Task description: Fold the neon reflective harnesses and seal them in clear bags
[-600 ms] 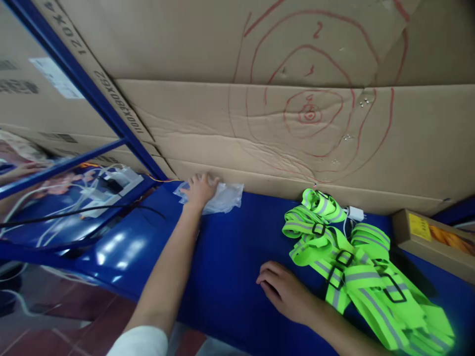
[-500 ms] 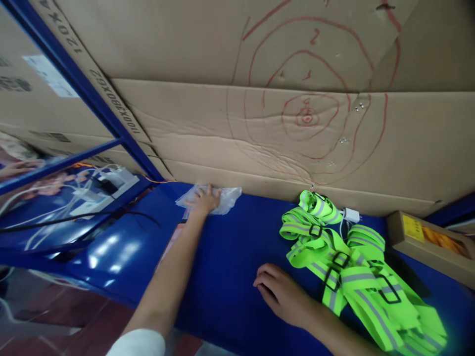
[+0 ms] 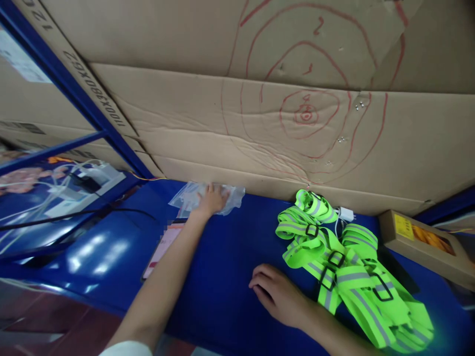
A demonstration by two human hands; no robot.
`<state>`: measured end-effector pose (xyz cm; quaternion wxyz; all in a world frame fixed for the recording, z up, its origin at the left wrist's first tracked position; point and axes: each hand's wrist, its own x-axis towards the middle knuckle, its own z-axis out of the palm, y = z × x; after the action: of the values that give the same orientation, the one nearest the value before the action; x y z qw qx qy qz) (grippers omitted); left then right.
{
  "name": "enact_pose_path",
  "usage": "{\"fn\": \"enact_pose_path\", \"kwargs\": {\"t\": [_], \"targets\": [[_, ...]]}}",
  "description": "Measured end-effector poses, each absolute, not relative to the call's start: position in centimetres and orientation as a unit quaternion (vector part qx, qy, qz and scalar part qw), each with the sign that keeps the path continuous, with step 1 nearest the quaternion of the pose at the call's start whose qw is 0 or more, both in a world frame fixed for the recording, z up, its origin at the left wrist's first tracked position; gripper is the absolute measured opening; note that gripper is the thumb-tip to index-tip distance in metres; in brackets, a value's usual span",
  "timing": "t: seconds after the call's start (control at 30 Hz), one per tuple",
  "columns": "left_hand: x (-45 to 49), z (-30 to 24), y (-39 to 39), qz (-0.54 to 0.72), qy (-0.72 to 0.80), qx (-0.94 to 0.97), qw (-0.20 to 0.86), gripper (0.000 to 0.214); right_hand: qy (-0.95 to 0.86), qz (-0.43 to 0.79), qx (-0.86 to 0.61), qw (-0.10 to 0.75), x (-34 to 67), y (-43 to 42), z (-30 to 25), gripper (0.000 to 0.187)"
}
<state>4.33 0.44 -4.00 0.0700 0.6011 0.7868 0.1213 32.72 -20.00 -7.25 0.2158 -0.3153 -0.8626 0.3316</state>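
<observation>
My left hand (image 3: 213, 200) lies flat on a crumpled clear plastic bag (image 3: 233, 197) at the back of the blue shelf, its fingers somewhat spread. Under my left forearm, partly hidden, is a phone (image 3: 163, 251) with a pinkish lit screen. My right hand (image 3: 272, 291) rests on the shelf nearer the front, fingers curled together with nothing visible in them. Just right of it sits a heap of neon-green reflective straps (image 3: 356, 282) with grey stripes and black buckles.
Behind stands a cardboard panel (image 3: 178, 109) with hand-drawn red rings. A white charger plug (image 3: 346, 214) and a windowed cardboard box (image 3: 426, 242) are at the right. On the left, a blue frame post (image 3: 77, 89) rises near a power strip (image 3: 89, 188) with tangled cables.
My left hand has slid slightly to the right over the plastic bag. More of the phone shows beside my forearm, and the view has shifted a little. The right hand stays in place.
</observation>
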Motion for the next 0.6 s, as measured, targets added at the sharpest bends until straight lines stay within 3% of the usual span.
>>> {"fn": "enact_pose_path", "kwargs": {"t": [0.27, 0.37, 0.47, 0.6], "targets": [[6.1, -3.2, -0.2, 0.117, 0.802, 0.581, 0.076, 0.057, -0.864, 0.327, -0.313, 0.220, 32.8, -20.1, -7.3, 0.018], [7.6, -2.8, -0.3, 0.142, 0.797, 0.583, 0.061, 0.074, -0.866, 0.325, -0.311, 0.219, 32.7, -20.1, -7.4, 0.018], [9.1, -4.4, -0.6, 0.138, 0.803, 0.576, 0.071, 0.094, -0.867, 0.323, -0.310, 0.221, 32.7, -20.0, -7.3, 0.018], [9.5, -6.5, -0.9, 0.126, 0.808, 0.572, 0.072, 0.096, -0.869, 0.318, -0.308, 0.220, 32.8, -20.0, -7.1, 0.018]]}}
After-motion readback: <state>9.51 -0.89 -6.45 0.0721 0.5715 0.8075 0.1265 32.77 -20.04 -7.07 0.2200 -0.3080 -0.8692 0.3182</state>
